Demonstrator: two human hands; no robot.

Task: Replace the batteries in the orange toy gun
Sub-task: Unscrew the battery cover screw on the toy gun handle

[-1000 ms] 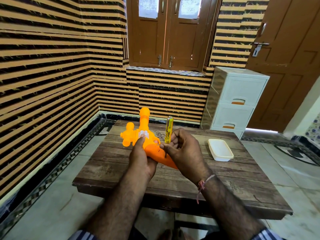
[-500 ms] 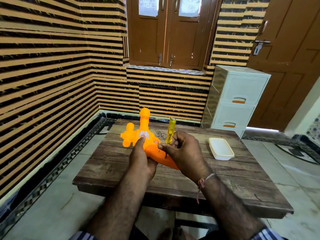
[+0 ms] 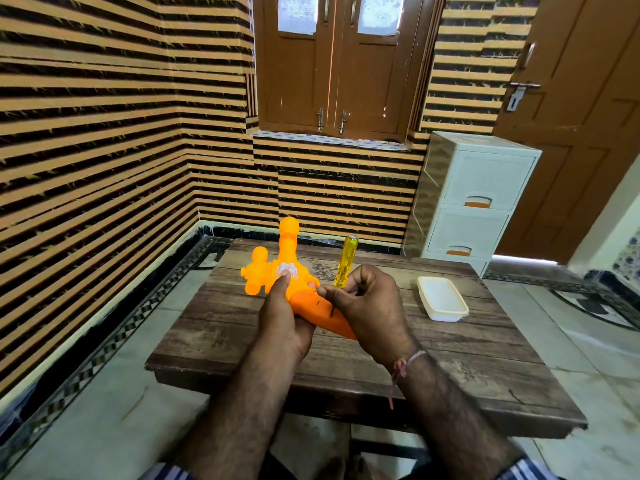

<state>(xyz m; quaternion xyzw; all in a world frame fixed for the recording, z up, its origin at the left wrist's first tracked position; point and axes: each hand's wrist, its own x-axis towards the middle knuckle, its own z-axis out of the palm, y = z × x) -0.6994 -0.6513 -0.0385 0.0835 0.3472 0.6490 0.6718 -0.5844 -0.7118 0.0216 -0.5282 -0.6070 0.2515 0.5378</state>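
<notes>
The orange toy gun (image 3: pixel 289 268) is held above the wooden table (image 3: pixel 450 362), its barrel pointing up and away, its grip toward me. My left hand (image 3: pixel 282 318) grips the gun's body from the left, thumb pressed on a pale patch on its side. My right hand (image 3: pixel 370 306) pinches a screwdriver with a clear yellow handle (image 3: pixel 344 261), held nearly upright; its dark shaft reaches down to the gun's orange grip. The tip's exact contact point is hidden by my fingers.
A white plastic container (image 3: pixel 441 303) sits on the table to the right of my hands. Beyond the table stands a white drawer unit (image 3: pixel 474 195) against the striped wall, with a brown door further right. Tiled floor surrounds the low table.
The screwdriver handle has tilted slightly and my right hand's fingers have shifted on it. The gun and my left hand stay in much the same place.
</notes>
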